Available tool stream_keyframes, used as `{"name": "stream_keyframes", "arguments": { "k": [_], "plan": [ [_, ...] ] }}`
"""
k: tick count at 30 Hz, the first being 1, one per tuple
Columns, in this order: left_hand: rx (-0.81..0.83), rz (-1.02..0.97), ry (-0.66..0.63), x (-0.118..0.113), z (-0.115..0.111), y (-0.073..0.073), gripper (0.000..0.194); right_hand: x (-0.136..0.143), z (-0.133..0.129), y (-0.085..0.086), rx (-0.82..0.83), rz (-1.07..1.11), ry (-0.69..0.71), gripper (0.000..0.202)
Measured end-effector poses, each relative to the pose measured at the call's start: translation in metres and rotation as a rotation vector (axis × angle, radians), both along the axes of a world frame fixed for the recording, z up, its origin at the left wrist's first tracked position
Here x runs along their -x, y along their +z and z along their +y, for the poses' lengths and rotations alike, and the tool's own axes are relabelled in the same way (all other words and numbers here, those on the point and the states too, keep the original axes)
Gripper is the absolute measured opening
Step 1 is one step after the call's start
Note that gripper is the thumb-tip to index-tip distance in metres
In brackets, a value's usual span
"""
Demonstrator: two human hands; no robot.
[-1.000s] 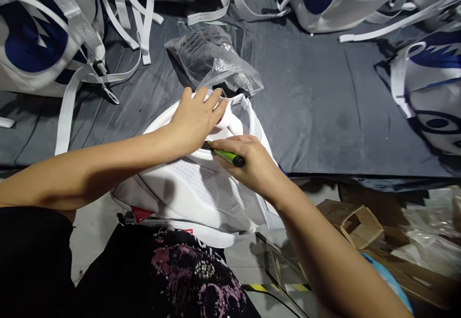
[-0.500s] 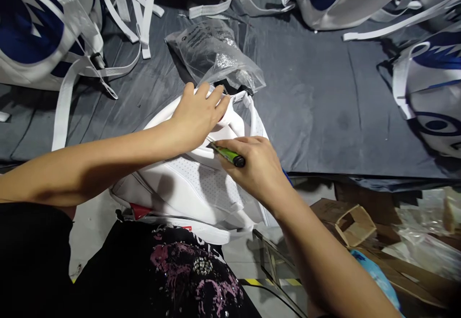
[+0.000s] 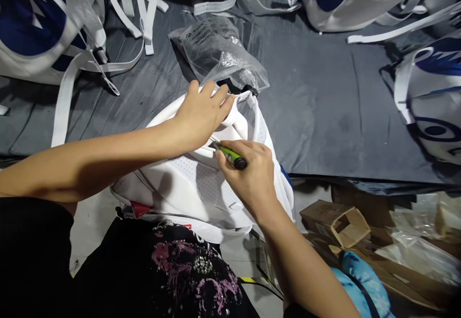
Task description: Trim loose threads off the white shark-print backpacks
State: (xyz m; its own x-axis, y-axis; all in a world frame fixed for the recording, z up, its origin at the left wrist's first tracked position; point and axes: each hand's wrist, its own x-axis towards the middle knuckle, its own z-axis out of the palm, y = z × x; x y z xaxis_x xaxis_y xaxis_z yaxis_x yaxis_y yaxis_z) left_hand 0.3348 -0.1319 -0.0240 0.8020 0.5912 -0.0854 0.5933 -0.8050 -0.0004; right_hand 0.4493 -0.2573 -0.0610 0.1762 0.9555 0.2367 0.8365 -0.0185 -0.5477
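Observation:
A white backpack [image 3: 176, 188] with dotted mesh padding lies tilted over the table's front edge, against my lap. My left hand [image 3: 205, 111] presses on its upper part, fingers curled over the fabric and gripping it. Just below, my right hand [image 3: 248, 169] is closed around a short green tool [image 3: 232, 157] with a black rounded end. Its thin dark tip touches or sits very near a white seam beside my left wrist. What kind of tool it is I cannot make out. A black buckle [image 3: 249, 89] shows at the backpack's top.
On the dark-covered table [image 3: 324, 116] a clear plastic bag [image 3: 219, 49] lies behind the backpack. White-and-blue backpacks [image 3: 32, 20] with loose straps stand along the left, back and right. Below right are an open cardboard box [image 3: 336, 222], plastic wrapping and a light-blue cloth item [image 3: 363, 279].
My right hand and forearm have shifted a little left, its grip on the green tool slightly changed. More of the backpack's right side shows. My left hand stays in place on the fabric.

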Motion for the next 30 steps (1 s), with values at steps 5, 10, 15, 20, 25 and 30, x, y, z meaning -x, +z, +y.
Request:
{"name": "stream_keyframes", "arguments": {
  "k": [5, 10, 15, 20, 25, 30],
  "plan": [
    [-0.063, 0.021, -0.017, 0.000, 0.000, 0.000, 0.058, 0.003, -0.001, -0.008, -0.050, 0.111, -0.012, 0.019],
    [-0.048, -0.007, -0.009, 0.000, 0.000, -0.003, 0.061, 0.007, -0.001, -0.010, -0.091, 0.119, -0.031, 0.019],
    [-0.015, -0.023, -0.001, 0.001, 0.001, -0.003, 0.064, 0.008, 0.000, -0.003, 0.001, 0.051, -0.057, 0.020],
    [-0.013, -0.012, -0.001, 0.001, 0.001, -0.002, 0.063, 0.011, -0.001, -0.001, 0.040, 0.070, -0.058, 0.020],
    [-0.055, -0.004, -0.006, 0.001, 0.000, -0.002, 0.060, 0.012, -0.002, -0.003, 0.025, 0.087, -0.054, 0.019],
    [-0.056, 0.013, -0.008, 0.000, -0.001, 0.000, 0.058, 0.012, -0.003, -0.005, -0.008, 0.092, -0.054, 0.019]
  ]
}}
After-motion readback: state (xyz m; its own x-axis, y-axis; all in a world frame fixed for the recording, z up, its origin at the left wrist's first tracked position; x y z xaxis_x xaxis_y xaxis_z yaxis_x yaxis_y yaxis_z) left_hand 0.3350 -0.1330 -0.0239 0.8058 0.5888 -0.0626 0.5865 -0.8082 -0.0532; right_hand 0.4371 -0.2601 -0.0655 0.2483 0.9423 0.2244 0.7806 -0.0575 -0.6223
